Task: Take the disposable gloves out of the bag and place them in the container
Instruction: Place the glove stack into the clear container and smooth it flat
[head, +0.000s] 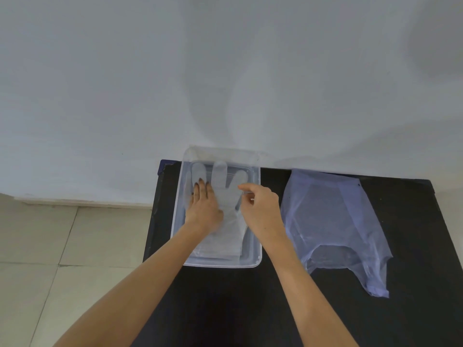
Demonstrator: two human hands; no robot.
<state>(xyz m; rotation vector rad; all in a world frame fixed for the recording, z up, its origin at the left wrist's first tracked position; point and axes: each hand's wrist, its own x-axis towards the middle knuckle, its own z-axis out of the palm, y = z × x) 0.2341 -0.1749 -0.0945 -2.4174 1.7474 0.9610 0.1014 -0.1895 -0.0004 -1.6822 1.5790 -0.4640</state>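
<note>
Head view: gloves (pixel 226 209) already lie flat in the clear container (pixel 258 256), stacked, long axis running away from the person, fingers toward the wall, cuffs toward the near rim. Container sits at the counter's (pixel 250 309) far left, back rim against the wall.

Left hand (pixel 204 209) lies flat, palm down, fingers spread narrow, pressing the left half of the stack; it holds nothing, just pins it. Right hand (pixel 260 206) hovers over the stack's right edge, thumb and forefinger pinched close near the outermost glove finger. Whether film sits in that pinch, cannot tell: the plastic is too clear.

Bag (pixel 335 221) lies flat and slack on the counter just right of the container, handles toward the person, apart from both hands. Looks empty, though thin film could hide a glove.

Judgement: the placing is near done, only smoothing is left. If more gloves remain, the right hand is nearer the bag; reach goes right.
</note>
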